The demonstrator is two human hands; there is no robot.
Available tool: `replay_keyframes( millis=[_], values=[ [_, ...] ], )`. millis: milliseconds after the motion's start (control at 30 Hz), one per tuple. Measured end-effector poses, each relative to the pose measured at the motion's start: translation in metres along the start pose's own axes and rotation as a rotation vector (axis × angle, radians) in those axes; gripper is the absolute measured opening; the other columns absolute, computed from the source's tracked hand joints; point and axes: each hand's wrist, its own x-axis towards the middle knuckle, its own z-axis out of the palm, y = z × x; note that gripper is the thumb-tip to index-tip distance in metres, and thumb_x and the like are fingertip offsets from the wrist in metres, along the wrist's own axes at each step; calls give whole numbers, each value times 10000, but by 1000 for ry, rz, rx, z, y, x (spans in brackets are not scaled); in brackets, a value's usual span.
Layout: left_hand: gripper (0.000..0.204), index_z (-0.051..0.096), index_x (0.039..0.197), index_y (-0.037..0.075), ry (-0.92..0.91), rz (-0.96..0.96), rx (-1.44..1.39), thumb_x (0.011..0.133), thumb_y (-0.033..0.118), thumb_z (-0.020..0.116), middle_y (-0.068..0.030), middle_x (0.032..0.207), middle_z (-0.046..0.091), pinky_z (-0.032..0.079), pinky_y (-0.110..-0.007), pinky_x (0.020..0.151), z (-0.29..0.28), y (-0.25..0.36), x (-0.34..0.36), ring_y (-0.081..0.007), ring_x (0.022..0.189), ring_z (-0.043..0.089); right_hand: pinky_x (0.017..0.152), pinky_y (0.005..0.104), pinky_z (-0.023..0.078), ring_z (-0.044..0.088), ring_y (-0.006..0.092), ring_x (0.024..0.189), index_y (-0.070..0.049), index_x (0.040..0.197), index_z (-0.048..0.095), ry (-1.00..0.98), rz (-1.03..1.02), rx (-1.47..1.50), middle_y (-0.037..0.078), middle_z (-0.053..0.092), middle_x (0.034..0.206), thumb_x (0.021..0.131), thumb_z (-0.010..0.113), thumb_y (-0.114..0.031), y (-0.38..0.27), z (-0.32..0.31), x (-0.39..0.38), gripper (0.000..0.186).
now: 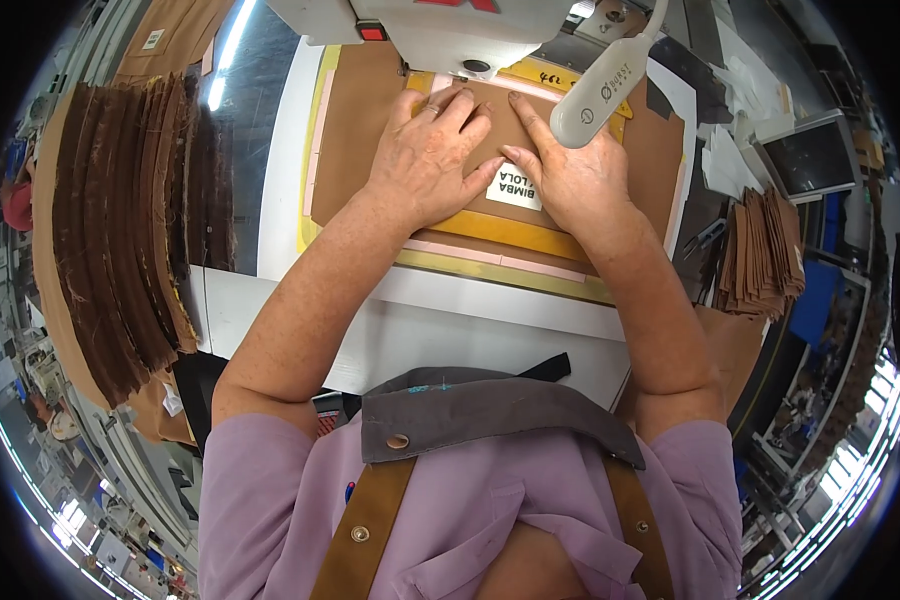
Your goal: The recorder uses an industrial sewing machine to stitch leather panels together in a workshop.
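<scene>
While L hand (432, 150) & R hand (587, 180) rest palm-down, unclenched, on 1 brown panel (362, 125), upper ctr of frame, 1 white label (515, 190) w/ legible black print shows btwn them; 1 smaller label (153, 40), upper L. Grey device (600, 88) w/ dark logo overlaps R hand. 1 ragged-edged stack (120, 220) mid-L, 1 folded stack (760, 255) mid-R.

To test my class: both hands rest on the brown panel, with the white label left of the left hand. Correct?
Not quite: the head view shows the white label between the left hand and right hand; both rest on the brown panel.
</scene>
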Motion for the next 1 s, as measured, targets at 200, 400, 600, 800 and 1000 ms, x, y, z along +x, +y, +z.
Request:
replay_keyframes(
  millis=[200, 400, 600, 800, 1000],
  values=[
    [455, 646, 1235, 113, -4, -11, -11, 935, 454, 671, -90, 1351, 590, 300, -494, 1134, -2, -8, -2, -201, 1340, 541, 856, 446, 554, 570, 335, 1152, -93, 1256, 708, 13, 15, 22, 138, 578, 1237, 946, 616, -590, -5, -1, 3, 593],
    [514, 657, 1302, 95, -56, -20, 32, 936, 456, 653, -100, 1402, 578, 327, -494, 1089, -10, -18, -6, -224, 1230, 611, 846, 435, 554, 576, 306, 1144, -111, 1262, 697, -13, 35, 18, 105, 638, 1206, 950, 607, -595, -13, -6, 8, 582],
    [521, 634, 1332, 101, -80, -31, 48, 929, 430, 657, -79, 1402, 576, 336, -498, 1077, -19, -30, -10, -206, 1241, 600, 837, 382, 580, 666, 261, 1054, -242, 1424, 622, -24, 29, -63, 117, 598, 1206, 930, 638, -575, -22, -13, 15, 596],
    [525, 598, 1351, 130, -30, 5, 119, 926, 435, 646, -59, 1331, 578, 325, -485, 1077, -24, -45, -15, -191, 1198, 605, 861, 361, 564, 654, 223, 1053, -200, 1414, 629, 36, -8, -65, 75, 609, 1185, 937, 615, -593, -25, -14, 17, 618],
    [620, 568, 1436, 161, -89, -55, 145, 908, 475, 655, -87, 1331, 602, 327, -494, 1072, -34, -52, -17, -214, 1178, 600, 859, 373, 540, 642, 207, 1038, -111, 1376, 646, 124, -49, -79, 47, 622, 1144, 939, 611, -598, -27, -10, 15, 656]
  ],
)
